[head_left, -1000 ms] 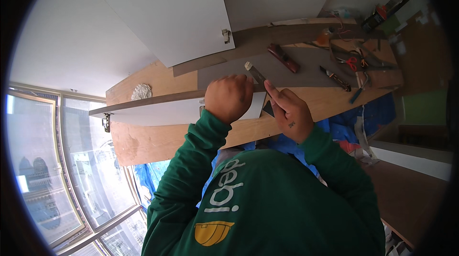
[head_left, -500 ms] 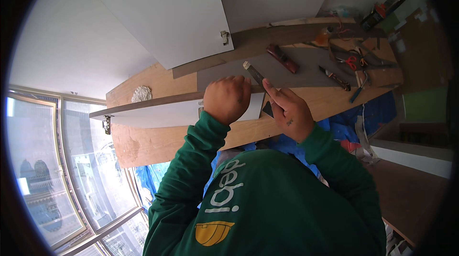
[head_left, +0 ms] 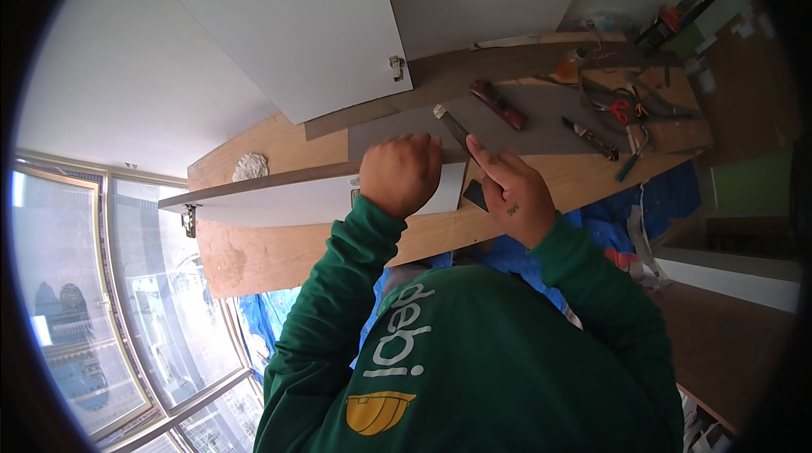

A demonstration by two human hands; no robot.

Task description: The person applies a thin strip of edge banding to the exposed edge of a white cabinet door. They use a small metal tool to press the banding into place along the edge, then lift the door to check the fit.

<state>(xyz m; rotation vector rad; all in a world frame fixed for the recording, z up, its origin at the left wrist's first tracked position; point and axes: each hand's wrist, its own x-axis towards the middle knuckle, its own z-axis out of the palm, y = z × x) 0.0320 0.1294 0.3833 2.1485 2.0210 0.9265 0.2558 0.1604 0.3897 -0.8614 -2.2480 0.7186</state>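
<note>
A long panel (head_left: 288, 201) with a white face and brown top edge stands on its edge on the wooden bench, metal hinges on its face. Over that edge my left hand (head_left: 400, 174) is closed in a fist, gripping the panel near its right end. My right hand (head_left: 513, 195) holds a dark flat file (head_left: 455, 127), its pale, wrapped-looking end pointing up and away to the left. The file's other dark end shows below my fingers. It slants across the panel's right end; whether it touches the edge I cannot tell.
On the bench (head_left: 254, 263) lie a crumpled white wad (head_left: 251, 167), a dark red case (head_left: 498, 104), a utility knife (head_left: 590, 138) and red-handled scissors (head_left: 620, 109) by a wooden box of tools. A white cabinet door (head_left: 296, 21) stands behind. Blue sheeting (head_left: 516, 258) lies below; windows are left.
The file has shifted slightly up and to the right in my right hand's grip, with a small turn of the hand. My left hand stays on the panel.
</note>
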